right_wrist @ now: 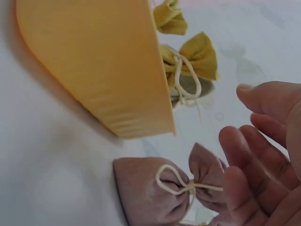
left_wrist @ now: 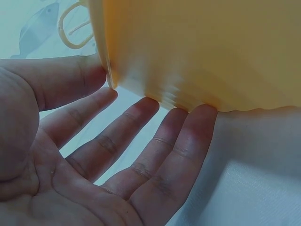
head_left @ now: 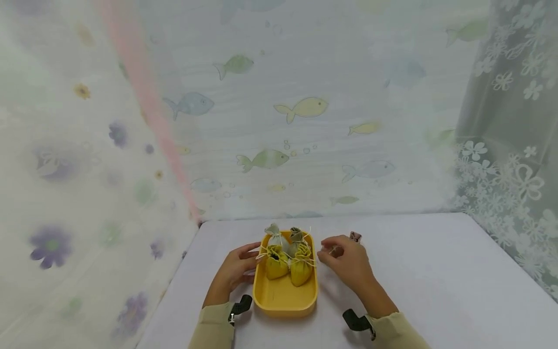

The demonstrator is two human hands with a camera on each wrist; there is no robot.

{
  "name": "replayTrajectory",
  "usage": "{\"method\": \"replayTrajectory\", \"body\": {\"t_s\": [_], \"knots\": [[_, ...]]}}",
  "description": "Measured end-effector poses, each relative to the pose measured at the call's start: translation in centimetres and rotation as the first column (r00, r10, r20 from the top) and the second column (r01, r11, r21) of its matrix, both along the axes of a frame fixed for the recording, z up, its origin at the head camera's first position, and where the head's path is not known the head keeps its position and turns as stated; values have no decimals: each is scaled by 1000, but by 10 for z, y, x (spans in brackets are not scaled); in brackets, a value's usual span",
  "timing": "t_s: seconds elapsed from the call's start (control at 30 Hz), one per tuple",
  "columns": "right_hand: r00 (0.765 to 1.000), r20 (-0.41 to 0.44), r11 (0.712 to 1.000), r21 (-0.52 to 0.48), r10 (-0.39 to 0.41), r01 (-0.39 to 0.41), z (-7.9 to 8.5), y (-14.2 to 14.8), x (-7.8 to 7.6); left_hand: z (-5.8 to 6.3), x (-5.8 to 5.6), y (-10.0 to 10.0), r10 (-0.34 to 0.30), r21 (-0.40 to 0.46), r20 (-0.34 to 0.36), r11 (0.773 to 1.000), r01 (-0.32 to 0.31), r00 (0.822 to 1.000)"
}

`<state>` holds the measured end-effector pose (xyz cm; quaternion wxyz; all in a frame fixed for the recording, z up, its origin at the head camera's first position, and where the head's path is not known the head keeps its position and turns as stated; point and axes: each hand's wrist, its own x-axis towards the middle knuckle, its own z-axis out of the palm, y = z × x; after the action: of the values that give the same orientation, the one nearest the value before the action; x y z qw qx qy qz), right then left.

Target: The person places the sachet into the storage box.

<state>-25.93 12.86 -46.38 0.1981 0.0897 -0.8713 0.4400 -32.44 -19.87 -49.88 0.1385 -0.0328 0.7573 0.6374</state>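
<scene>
A yellow plastic bin (head_left: 285, 305) holds several small drawstring pouches: two yellow pouches (head_left: 276, 261) in front, with a white pouch (head_left: 275, 236) and a grey-brown pouch (head_left: 297, 237) behind. My left hand (head_left: 237, 268) is at the bin's left side. In the left wrist view its straight fingertips (left_wrist: 203, 113) touch the outer wall, the thumb by the rim. My right hand (head_left: 346, 259) is to the right of the bin, fingers loosely bent and nothing held. Close by its fingers stands a mauve pouch (right_wrist: 150, 188) tied with cream cord, mostly hidden behind the hand in the head view.
Everything stands on a white-covered table (head_left: 436, 271). A fish-patterned curtain (head_left: 305, 145) hangs behind its back edge, and a flowered curtain (head_left: 87, 194) hangs on the left. Lacy white fabric (head_left: 514, 194) borders the right side.
</scene>
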Motion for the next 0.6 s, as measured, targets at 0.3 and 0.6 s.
{"method": "replayTrajectory", "body": {"t_s": [0.3,0.6], "knots": [[970,-203,989,45,-131,143,-8,22,-10,1,0,-1,-10,-8,-14,1000,10,1000],[982,-118,987,51,-148,155,-21,32,-15,-1,0,-1,-3,-3,-10,1000,3,1000]]}}
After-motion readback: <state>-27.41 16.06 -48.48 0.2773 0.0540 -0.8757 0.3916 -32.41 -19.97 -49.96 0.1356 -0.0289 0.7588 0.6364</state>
